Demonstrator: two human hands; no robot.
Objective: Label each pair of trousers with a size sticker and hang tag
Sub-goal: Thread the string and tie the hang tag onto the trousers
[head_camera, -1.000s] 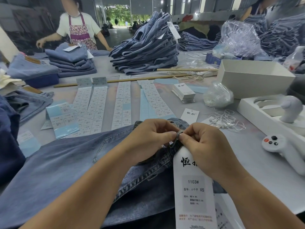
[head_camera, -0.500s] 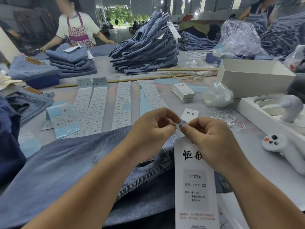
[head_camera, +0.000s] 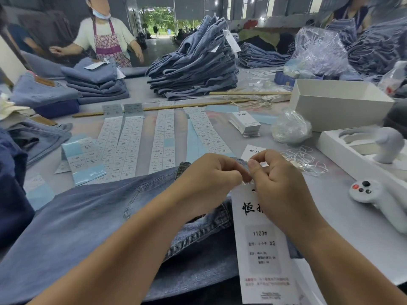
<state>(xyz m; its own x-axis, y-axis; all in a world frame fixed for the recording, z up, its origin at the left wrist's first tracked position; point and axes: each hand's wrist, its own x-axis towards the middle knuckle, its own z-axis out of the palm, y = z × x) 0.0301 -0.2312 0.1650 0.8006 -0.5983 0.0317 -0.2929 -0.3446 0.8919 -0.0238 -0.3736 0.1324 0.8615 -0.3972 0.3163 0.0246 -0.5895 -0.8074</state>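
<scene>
At the lower centre of the frame, your left hand (head_camera: 211, 179) and your right hand (head_camera: 279, 186) meet, fingertips almost touching, above the waistband of the trousers (head_camera: 92, 219). Both hands have curled fingers that pinch something very thin at the top edge of the hang tag (head_camera: 262, 243); I judge it is the tag's string, but it is too fine to see clearly. The tag hangs down from your right hand toward the bottom edge of the frame, over the denim.

The step in hand seems to be fastening the hang tag to the waistband. A printed patch with "1103#" and "XS" is on the tag, so the size sticker looks already placed. The next move probably calls for closing or pulling the loop tight while keeping the tag flat, then laying these trousers aside.

The trousers are light blue denim, soft and heavy, with visible stitching and a rough woven waistband; they lie spread across the lower left of the frame. The tag is stiff white card, long and rectangular, with black characters. At the middle left, strips of sticker sheets (head_camera: 123, 146) lie flat on the grey table (head_camera: 343, 216), glossy with pale blue backing. A small stack of blank tags (head_camera: 245, 124) sits right of the centre, and a loose tangle of thin white strings (head_camera: 306, 159) lies just beyond your right hand. A high pile of folded jeans (head_camera: 196, 64) stands at the upper centre.
</scene>
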